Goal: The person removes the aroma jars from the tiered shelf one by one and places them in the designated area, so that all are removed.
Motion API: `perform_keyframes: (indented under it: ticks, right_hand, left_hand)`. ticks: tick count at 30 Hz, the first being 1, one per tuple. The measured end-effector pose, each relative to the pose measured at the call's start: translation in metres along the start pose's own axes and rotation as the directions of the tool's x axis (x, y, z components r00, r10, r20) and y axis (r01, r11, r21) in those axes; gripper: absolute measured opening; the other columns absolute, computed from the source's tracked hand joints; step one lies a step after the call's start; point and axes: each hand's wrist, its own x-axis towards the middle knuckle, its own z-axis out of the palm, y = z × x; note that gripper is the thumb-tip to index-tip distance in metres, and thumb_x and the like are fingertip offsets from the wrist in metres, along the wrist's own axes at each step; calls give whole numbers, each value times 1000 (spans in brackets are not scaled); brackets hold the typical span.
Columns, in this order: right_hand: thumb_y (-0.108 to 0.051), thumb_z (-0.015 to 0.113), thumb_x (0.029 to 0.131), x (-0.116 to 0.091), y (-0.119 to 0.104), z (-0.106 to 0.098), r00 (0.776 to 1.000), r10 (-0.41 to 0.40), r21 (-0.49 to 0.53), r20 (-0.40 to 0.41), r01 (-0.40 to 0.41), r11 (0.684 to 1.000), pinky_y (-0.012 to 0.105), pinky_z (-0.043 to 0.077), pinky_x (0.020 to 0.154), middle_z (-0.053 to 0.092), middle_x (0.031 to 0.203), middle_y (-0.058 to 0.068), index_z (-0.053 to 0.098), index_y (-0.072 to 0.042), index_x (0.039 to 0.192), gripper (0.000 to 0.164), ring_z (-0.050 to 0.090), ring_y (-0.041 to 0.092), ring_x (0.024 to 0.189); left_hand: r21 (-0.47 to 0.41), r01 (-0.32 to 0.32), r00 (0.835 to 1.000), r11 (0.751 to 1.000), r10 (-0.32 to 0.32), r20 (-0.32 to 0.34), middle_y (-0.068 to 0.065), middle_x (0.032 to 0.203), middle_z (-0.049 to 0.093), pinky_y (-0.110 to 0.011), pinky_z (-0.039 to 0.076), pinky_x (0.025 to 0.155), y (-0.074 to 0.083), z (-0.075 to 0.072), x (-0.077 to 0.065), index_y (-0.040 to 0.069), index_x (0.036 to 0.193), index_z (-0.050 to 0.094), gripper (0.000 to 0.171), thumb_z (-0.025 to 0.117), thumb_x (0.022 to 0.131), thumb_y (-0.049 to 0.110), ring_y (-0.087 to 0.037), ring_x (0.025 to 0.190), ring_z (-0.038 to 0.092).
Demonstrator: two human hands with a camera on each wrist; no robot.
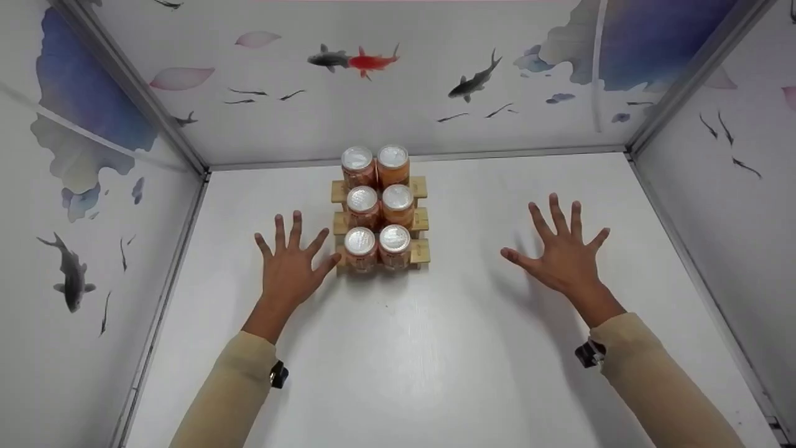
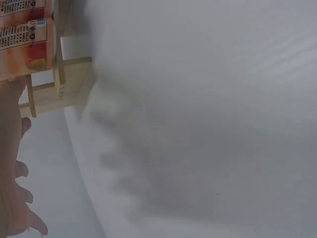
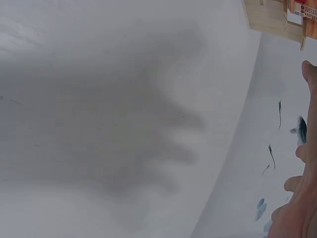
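Note:
Several jars with silvery lids and orange-red contents stand in two columns on a stepped wooden rack (image 1: 420, 251); one front jar (image 1: 394, 242) is at the right, another front jar (image 1: 360, 246) at the left. My left hand (image 1: 289, 270) is spread just left of the rack, its thumb tip close to the front step and nothing in its grasp. Well to the right of the rack, my right hand (image 1: 566, 258) is also spread with straight fingers and holds nothing. In the left wrist view, printed labels show on a jar (image 2: 29, 47) above the wooden steps.
Beneath everything lies a white tabletop (image 1: 404, 361), on which both hands cast shadows. White panels printed with fish and lotus shapes enclose it, including the back wall (image 1: 423, 124) right behind the rack and side walls at left (image 1: 143, 249) and right (image 1: 703, 205).

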Motion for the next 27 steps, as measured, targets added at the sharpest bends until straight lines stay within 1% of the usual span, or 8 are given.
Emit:
perform_keyframes:
  ticks: [6, 10, 18, 22, 27]
  right_hand:
    - [-91, 59, 91, 3, -10, 3, 1000, -15, -2, 5, 15, 1000, 99, -8, 115, 1, 189, 10, 18, -29, 179, 115, -4, 51, 173]
    - [-92, 58, 91, 6, -21, 5, 1000, -21, -6, 17, 21, 1000, 98, -6, 117, 2, 189, 10, 17, -29, 179, 116, -3, 50, 173]
    - [-94, 56, 90, 14, -45, 8, 998, -47, -33, 38, 48, 998, 96, -3, 120, 5, 189, 9, 17, -29, 179, 117, 0, 47, 174]
    - [-93, 56, 91, 15, -55, 10, 997, -69, -27, 45, 70, 997, 95, -3, 122, 7, 189, 7, 17, -30, 179, 115, 1, 45, 174]
    - [-91, 58, 91, 15, -67, 10, 995, -94, -2, 39, 94, 996, 94, -3, 122, 10, 189, 6, 19, -30, 179, 113, 3, 44, 175]
  left_hand:
    - [-1, -1, 999, 1000, 1, 43, -19, 186, 7, -91, 5, 126, 10, 8, -1, 35, 171, 43, 72, 41, 110, 75, -54, 171, -1]
    - [9, -6, 998, 1000, 5, 56, -22, 185, 11, -93, 9, 124, 14, 12, 0, 35, 170, 45, 69, 45, 110, 71, -57, 170, 3]
    - [30, -9, 997, 999, 7, 82, -25, 184, 15, -94, 15, 123, 17, 19, 3, 37, 169, 46, 68, 53, 109, 68, -60, 169, 7]
    - [20, -18, 996, 1000, 16, 89, -28, 184, 16, -94, 15, 122, 18, 22, 3, 37, 169, 46, 67, 58, 108, 64, -62, 168, 7]
    - [24, -23, 995, 999, 20, 95, -29, 183, 17, -94, 17, 121, 19, 25, 5, 36, 170, 45, 67, 59, 109, 61, -64, 167, 9]
